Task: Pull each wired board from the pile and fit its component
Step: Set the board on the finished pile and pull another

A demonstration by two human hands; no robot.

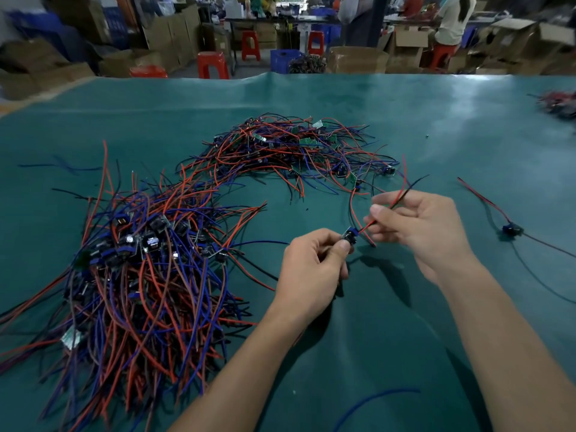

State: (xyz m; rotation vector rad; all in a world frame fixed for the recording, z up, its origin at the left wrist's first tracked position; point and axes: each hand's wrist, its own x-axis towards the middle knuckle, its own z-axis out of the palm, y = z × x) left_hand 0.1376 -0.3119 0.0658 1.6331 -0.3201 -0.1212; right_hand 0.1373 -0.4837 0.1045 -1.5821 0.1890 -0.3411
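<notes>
Above the green desk [436,135], the left hand [311,272] pinches a small blue board [350,236] between thumb and curled fingers. The right hand [417,222], just beside it, has its fingers clamped on the board's red and black wires [397,201], which run up past the hand. The big pile [149,260] of red, blue and black wired boards lies to the left, and a second heap [299,148] sits behind the hands. One finished board [511,229] with wires lies apart at the right. A loose blue wire [374,397] lies near the front edge
</notes>
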